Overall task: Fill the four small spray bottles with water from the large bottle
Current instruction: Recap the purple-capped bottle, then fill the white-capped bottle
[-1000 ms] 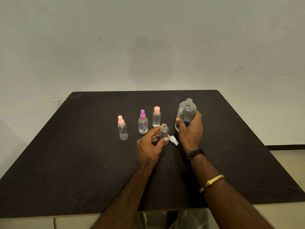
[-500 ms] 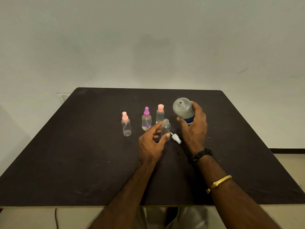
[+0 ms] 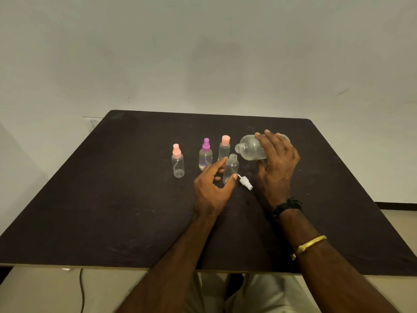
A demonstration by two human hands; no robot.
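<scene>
The right hand (image 3: 278, 166) hides much of the big bottle (image 3: 250, 150), gripping it tipped sideways, mouth pointing toward the open small bottle (image 3: 230, 169), which the left hand (image 3: 209, 190) pinches upright.

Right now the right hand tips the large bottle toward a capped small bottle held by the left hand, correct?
Not capped: the head view shows the small bottle in the left hand open-necked, its white spray cap lying on the table. The rest is right.
</scene>
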